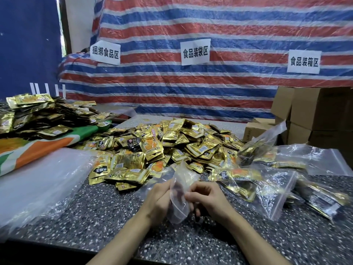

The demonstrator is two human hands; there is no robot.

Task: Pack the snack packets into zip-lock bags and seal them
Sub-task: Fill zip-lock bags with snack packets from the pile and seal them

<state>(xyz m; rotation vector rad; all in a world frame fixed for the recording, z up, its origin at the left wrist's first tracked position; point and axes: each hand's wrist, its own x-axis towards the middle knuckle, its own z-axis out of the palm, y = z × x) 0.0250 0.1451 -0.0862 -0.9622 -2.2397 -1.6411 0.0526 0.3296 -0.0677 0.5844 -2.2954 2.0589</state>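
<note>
Here, both hands (159,198) (209,197) pinch zip-lock bag (179,181)

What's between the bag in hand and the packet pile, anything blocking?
Nothing visible. The left hand and right hand hold the empty zip-lock bag at the near edge of the snack packet pile. Filled bags lie to the right, the stack of empty bags to the left, clear of the path.

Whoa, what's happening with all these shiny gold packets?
A person is packing snacks. Both the left hand and the right hand hold a clear zip-lock bag over the speckled table, and no gold packet shows inside it yet. The big pile of snack packets waits just behind, and several filled bags lie to the right.
</note>
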